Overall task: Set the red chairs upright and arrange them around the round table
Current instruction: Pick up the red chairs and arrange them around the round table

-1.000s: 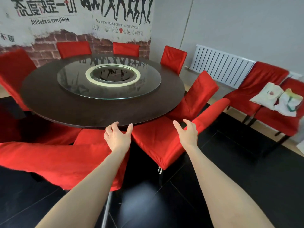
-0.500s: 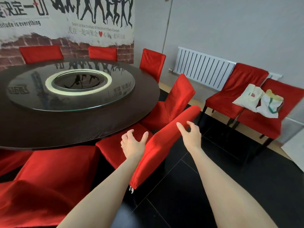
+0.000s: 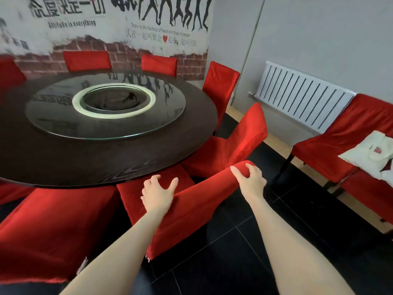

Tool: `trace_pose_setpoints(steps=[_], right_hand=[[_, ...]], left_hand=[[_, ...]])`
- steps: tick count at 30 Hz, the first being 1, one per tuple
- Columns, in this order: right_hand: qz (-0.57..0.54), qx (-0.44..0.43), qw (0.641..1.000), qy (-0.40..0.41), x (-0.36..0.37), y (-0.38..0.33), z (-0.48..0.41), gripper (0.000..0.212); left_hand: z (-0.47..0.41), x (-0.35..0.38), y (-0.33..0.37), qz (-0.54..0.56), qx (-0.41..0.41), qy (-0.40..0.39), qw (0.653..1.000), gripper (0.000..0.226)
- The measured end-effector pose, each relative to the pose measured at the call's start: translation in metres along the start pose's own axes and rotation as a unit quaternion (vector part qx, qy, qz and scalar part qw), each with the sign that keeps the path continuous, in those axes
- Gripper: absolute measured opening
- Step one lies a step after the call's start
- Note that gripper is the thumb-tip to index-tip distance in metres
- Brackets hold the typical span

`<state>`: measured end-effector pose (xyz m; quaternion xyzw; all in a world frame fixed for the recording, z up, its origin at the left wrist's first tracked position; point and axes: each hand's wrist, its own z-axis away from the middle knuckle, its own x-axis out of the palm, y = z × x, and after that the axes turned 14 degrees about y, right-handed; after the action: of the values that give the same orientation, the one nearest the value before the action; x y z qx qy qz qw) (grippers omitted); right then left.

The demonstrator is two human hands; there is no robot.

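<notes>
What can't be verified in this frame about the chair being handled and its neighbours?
- Head view: legs of the held chair are hidden under its red cover.
- Left hand: its palm hides whether it presses the backrest.
- Near-left chair: cut off by the frame edge.
- Wall poster: small text blurred.

I have a single view, from the head camera, looking forward and down over both forearms. It sits close above the red chair [image 3: 191,209] at the near edge of the round counter [image 3: 106,158], and faces across the counter toward the mural wall [image 3: 106,28]. The wide lens also takes in the radiator [image 3: 302,99] at right. No second view overlaps it.
</notes>
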<state>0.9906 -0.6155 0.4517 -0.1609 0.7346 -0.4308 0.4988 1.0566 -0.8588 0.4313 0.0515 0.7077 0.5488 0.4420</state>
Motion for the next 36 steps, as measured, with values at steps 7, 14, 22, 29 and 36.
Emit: trace_pose_setpoints(steps=[7, 14, 22, 29, 36], right_hand=[[0.021, -0.054, 0.993, -0.102, 0.011, 0.026, -0.074, 0.075], [0.027, -0.119, 0.973, -0.198, 0.011, 0.045, -0.107, 0.075], [0.04, -0.136, 0.957, -0.253, 0.023, 0.043, -0.123, 0.075], [0.024, -0.147, 0.956, -0.252, 0.031, 0.052, -0.131, 0.072], [0.012, -0.152, 0.957, -0.248, 0.032, 0.053, -0.135, 0.069]], left_hand=[[0.011, 0.009, 0.004, -0.06, -0.079, 0.157, 0.983, 0.065], [0.073, 0.03, -0.001, -0.029, -0.19, 0.242, 0.951, 0.07], [0.079, 0.038, 0.009, -0.006, -0.243, 0.265, 0.933, 0.084], [0.075, 0.05, 0.01, -0.002, -0.272, 0.276, 0.922, 0.083], [0.073, 0.053, 0.015, -0.007, -0.281, 0.278, 0.919, 0.08]])
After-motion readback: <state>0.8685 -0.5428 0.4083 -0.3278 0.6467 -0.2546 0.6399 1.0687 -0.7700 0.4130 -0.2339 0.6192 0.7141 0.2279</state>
